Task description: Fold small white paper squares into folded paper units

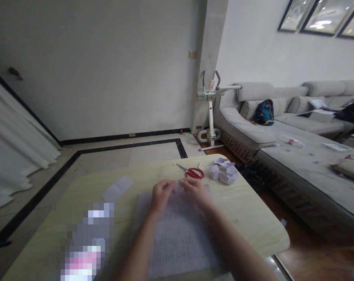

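My left hand point(162, 195) and my right hand point(196, 192) meet over the far end of a large printed sheet point(182, 242) on the table. The fingers of both are bent and closed around a small piece of pale paper point(179, 189), whose shape is mostly covered by them and blurred. Just beyond the fingertips lie scissors with red handles point(194, 173), blades pointing left. To the right of them sit several folded pale paper pieces point(228, 175), grouped together. A creased square of paper point(117, 189) rests flat to the left of the sheet.
The light wooden table point(253, 218) has rounded corners. A pixelated patch hides something at its left front. Right of the table stands a long grey sofa point(294, 156) with a blue backpack point(264, 112). A white exercise machine point(211, 113) is by the wall corner; a curtain point(15, 144) hangs left.
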Action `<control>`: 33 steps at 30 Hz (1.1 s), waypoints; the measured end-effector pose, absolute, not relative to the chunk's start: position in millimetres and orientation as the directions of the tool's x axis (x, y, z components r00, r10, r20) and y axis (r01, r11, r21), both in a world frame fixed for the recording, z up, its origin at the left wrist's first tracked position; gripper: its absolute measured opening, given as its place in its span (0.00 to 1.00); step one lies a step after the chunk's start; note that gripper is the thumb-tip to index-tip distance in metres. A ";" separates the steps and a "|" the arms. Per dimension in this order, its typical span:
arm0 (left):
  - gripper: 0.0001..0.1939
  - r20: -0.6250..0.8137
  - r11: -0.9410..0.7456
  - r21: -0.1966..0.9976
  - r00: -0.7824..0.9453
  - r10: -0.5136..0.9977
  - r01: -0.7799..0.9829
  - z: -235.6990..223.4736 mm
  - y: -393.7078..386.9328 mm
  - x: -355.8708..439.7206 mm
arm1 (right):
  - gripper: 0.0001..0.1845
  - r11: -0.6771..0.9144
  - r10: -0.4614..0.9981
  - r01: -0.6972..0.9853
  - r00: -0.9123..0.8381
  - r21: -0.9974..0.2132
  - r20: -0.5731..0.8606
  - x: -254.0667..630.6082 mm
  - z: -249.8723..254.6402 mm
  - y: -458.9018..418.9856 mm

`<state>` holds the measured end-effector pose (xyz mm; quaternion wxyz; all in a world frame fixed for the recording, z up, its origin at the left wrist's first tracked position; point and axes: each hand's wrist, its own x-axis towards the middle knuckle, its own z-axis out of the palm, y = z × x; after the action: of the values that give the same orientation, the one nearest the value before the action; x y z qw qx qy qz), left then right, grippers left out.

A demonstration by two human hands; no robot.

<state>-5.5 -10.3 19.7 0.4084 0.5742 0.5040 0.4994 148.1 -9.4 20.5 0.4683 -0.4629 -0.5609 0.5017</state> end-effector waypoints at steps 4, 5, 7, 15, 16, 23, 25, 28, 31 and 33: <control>0.16 0.178 -0.169 0.968 -0.033 0.983 0.186 20.2 -9.9 -6.7 | 0.16 0.036 0.995 0.040 -0.098 -0.999 0.032 148.2 18.5 -9.2; 0.17 0.181 -0.170 0.967 -0.040 0.983 0.189 20.9 -9.8 -6.8 | 0.16 0.032 0.996 0.036 -0.085 -0.999 0.029 148.3 17.7 -8.9; 0.19 0.169 -0.158 0.969 -0.046 0.984 0.191 22.8 -9.9 -6.9 | 0.18 0.038 0.997 0.035 -0.066 -0.999 0.036 148.4 16.7 -8.4; 0.19 0.145 -0.133 0.975 -0.056 0.988 0.177 24.6 -10.3 -5.8 | 0.19 0.079 0.996 0.066 -0.042 -0.995 0.077 149.2 21.4 -9.0; 0.20 0.157 -0.143 0.971 -0.057 0.986 0.190 23.8 -10.2 -5.9 | 0.19 0.067 0.997 0.055 -0.040 -0.996 0.065 148.7 21.4 -9.0; 0.19 0.178 -0.177 0.957 0.018 0.984 0.228 20.3 -13.2 -3.5 | 0.09 0.051 0.998 0.074 -0.044 -0.996 0.048 144.8 16.0 -7.9; 0.19 0.172 -0.172 0.964 0.019 0.985 0.204 20.2 -14.3 -1.3 | 0.08 0.079 0.997 0.096 -0.028 -0.992 0.076 145.0 15.6 -7.5; 0.17 0.163 -0.162 0.974 0.004 0.987 0.160 20.9 -14.8 1.0 | 0.09 0.070 0.998 0.111 -0.011 -0.991 0.069 145.3 16.2 -7.1; 0.14 0.155 -0.151 0.979 -0.019 0.988 0.138 23.1 -14.3 0.7 | 0.13 0.041 0.999 0.084 -0.008 -0.996 0.041 145.5 16.5 -6.9; 0.15 0.173 -0.166 0.976 -0.042 0.984 0.143 25.4 -14.1 -1.0 | 0.16 0.037 0.999 0.059 -0.014 -0.998 0.036 146.3 16.0 -6.6</control>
<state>-1.0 -14.1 25.4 0.4059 0.5607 0.5023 0.5182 146.3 -6.6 16.0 0.4907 -0.5020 -0.5268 0.4792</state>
